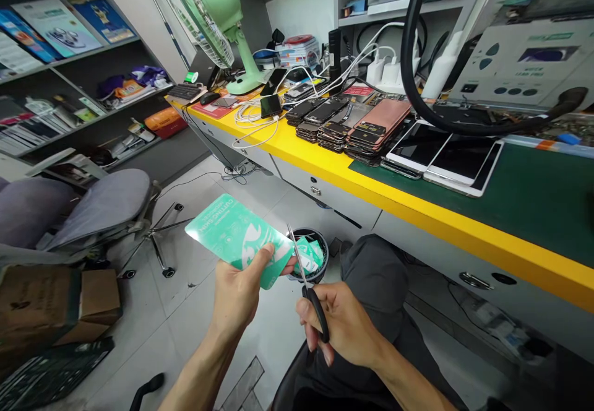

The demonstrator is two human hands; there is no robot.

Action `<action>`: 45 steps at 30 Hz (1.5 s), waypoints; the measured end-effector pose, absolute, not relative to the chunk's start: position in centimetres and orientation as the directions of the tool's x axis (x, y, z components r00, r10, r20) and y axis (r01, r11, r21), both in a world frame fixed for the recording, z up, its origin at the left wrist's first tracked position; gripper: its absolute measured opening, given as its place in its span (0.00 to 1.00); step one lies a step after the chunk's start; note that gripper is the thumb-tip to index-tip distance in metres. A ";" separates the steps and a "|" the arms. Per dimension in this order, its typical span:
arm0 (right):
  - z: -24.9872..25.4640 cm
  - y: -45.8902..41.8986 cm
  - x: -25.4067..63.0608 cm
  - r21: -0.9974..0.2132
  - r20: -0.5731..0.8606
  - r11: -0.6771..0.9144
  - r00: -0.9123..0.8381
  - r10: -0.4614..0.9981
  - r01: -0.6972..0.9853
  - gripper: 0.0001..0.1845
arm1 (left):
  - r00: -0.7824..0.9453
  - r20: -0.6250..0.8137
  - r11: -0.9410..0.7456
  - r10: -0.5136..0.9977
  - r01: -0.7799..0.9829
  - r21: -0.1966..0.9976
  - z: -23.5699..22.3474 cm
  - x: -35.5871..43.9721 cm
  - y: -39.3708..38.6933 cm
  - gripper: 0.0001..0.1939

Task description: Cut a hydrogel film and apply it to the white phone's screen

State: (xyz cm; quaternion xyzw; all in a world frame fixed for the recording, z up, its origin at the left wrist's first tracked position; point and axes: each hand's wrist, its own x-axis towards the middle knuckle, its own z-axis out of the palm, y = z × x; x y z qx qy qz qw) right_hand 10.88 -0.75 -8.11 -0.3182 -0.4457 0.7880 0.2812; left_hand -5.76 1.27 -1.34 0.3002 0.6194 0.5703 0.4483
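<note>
Between the thumb and fingers of my left hand (244, 287) is a flat green packet (232, 225) printed with "CUTTING SKIN" and a white design. My right hand (341, 321) grips scissors (316, 306) by their black handle. Their metal blades point up and away, right beside the packet's right edge; whether they touch it I cannot tell. Behind the blades, a dark-rimmed bin (323, 262) on the floor holds several green and white packet pieces (309, 255).
A yellow-edged desk (297, 162) runs along the right, bearing stacked phones (331, 120), white tablets (464, 160), cables and a green fan (245, 58). Grey drawers sit below it. At left are an office chair (99, 203), a cardboard box (99, 302) and shelves (69, 58).
</note>
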 end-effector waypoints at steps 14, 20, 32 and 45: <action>-8.3 -0.7 10.3 -0.876 -0.285 -0.467 -0.653 0.702 -0.120 0.31 | -0.382 -0.249 0.219 0.890 -0.123 0.968 -1.4 -7.2 1.5 0.16; -8.4 -0.6 10.2 -0.872 -0.291 -0.476 -0.660 0.693 -0.116 0.30 | -0.367 -0.297 0.267 0.881 -0.133 0.955 -1.4 -8.0 1.7 0.17; -8.9 -0.5 9.4 -0.854 -0.330 -0.509 -0.643 0.691 -0.108 0.31 | -0.294 -0.313 0.301 0.903 -0.085 0.950 -2.3 -9.4 2.2 0.16; -10.1 0.4 8.3 -0.833 -0.381 -0.549 -0.658 0.649 -0.060 0.31 | -0.298 -0.365 0.359 0.882 -0.076 0.930 -3.4 -11.1 3.4 0.14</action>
